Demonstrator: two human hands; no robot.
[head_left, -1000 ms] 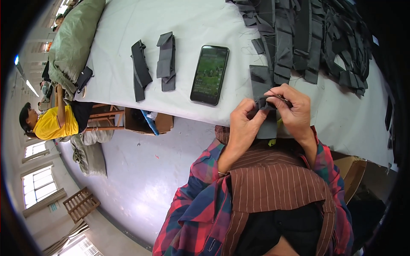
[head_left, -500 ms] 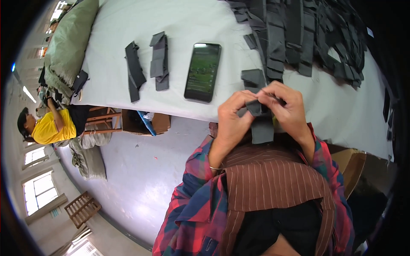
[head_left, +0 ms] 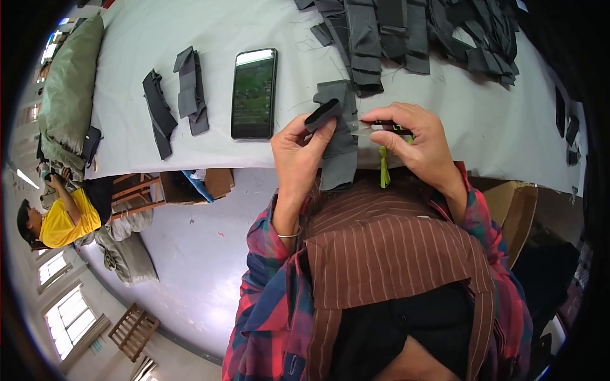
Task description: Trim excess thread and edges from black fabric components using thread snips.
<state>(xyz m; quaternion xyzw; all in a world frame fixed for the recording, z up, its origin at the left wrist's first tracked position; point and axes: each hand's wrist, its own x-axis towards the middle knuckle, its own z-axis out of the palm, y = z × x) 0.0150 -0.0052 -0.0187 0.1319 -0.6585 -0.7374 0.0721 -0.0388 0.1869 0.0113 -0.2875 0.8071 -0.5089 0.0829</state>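
My left hand (head_left: pixel 296 151) pinches a dark grey fabric strip (head_left: pixel 340 152) at the table's near edge. The end between thumb and fingers is folded into a small loop, and the rest hangs down past the edge. In my right hand (head_left: pixel 420 136) is a pair of thread snips (head_left: pixel 389 124) with a black handle. Its pale blades point left at the strip, close beside it; whether they touch it I cannot tell. A yellow-green ribbon (head_left: pixel 384 168) dangles below that hand.
A phone (head_left: pixel 254 95) lies on the white-covered table (head_left: pixel 216 149), left of my hands. Further left are two grey strips (head_left: pixel 159 114). Several more are heaped (head_left: pixel 394 38) at the far right. A person in yellow (head_left: pixel 67 219) is at far left. A cardboard box (head_left: pixel 515 209) stands lower right.
My hands have drawn apart. The snips, mostly hidden before, now show with their blades toward the strip, whose folded end has turned up. The whole view has shifted.
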